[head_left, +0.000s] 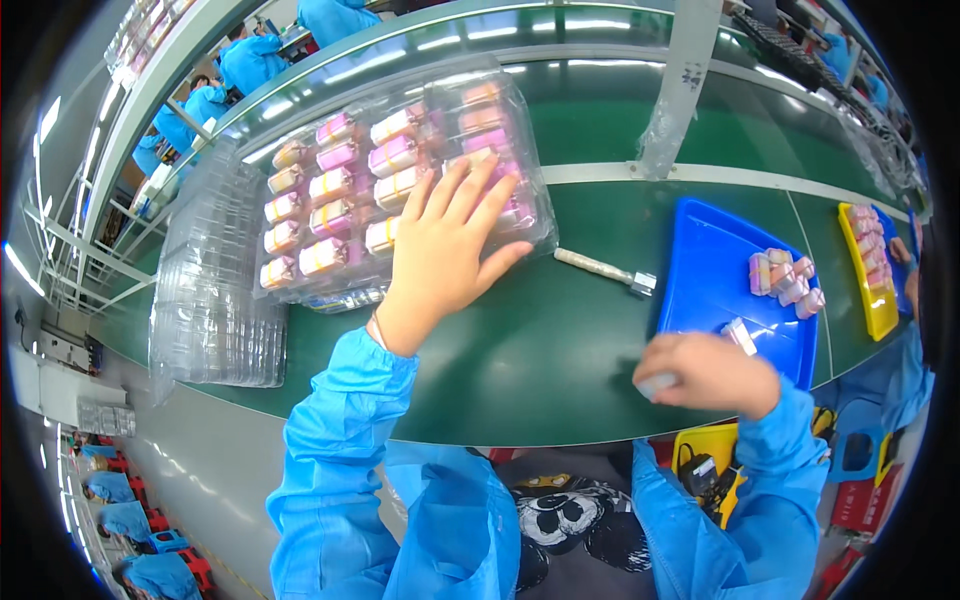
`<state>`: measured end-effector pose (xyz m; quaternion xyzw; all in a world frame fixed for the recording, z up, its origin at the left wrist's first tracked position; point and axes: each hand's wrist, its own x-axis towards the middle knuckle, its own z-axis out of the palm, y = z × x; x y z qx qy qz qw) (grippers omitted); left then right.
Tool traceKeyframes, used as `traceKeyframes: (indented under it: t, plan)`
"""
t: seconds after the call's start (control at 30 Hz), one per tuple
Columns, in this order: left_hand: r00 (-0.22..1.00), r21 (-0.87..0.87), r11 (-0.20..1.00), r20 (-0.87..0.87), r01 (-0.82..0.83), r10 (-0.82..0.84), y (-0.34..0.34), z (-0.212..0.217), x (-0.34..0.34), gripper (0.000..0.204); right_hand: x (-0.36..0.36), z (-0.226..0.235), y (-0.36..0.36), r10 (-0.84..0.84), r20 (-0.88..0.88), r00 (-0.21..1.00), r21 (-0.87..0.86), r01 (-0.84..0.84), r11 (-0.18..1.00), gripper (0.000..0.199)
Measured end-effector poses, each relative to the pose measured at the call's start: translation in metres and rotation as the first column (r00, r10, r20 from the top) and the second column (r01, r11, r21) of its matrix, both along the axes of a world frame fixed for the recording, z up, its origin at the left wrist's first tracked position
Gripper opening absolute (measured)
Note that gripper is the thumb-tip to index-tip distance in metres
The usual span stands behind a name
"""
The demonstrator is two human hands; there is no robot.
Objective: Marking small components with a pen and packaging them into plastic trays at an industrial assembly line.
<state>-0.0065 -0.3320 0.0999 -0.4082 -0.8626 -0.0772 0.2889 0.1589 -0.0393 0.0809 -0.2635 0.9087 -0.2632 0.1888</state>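
Observation:
My left hand (pixel 445 240) lies with spread fingers over a clear plastic tray (pixel 545 215). Its fingertips reach a small block in the tray and partly hide it. Rows of small pink-and-white blocks (pixel 330 185) with yellowish bands sit in the tray's pockets. My right hand (pixel 705 372), slightly blurred, is closed at the near edge of a blue bin (pixel 700 270). A small pale thing shows between its curled fingers, too smeared to name. Inside the bin are several similar blocks (pixel 785 280), bunched at the right, and a whitish one (pixel 738 336) beside my right hand.
A tall stack of clear trays (pixel 215 290) stands left of the filled one. A pale-handled tool with a metal head (pixel 605 270) lies on the green table (pixel 500 375). A yellow bin (pixel 880 310) with blocks is at far right, near another person's hand (pixel 904 253). A white post (pixel 680 90) rises behind.

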Motion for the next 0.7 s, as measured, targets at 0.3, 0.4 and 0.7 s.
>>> traceKeyframes:
  t: [0.3, 0.4, 0.7]
  plan:
    - [0.951, 0.266, 0.916, 0.003, -0.299, 0.31, -0.041, -0.018, -0.016, 0.052, -0.212, 0.074, -0.087, -0.383, -0.429, 0.818, -0.716, -0.049, 0.696, 0.038]
    - [0.947, 0.297, 0.902, 0.034, -0.314, 0.319, -0.041, -0.027, -0.018, 0.054, -0.269, 0.039, -0.111, -0.366, -0.498, 0.786, -0.523, 0.064, 0.85, 0.035]
    - [0.953, 0.298, 0.905, 0.073, -0.303, 0.295, -0.037, -0.025, -0.017, 0.052, -0.187, 0.041, -0.003, -0.458, -0.631, 0.626, -0.393, 0.25, 0.885, 0.054]
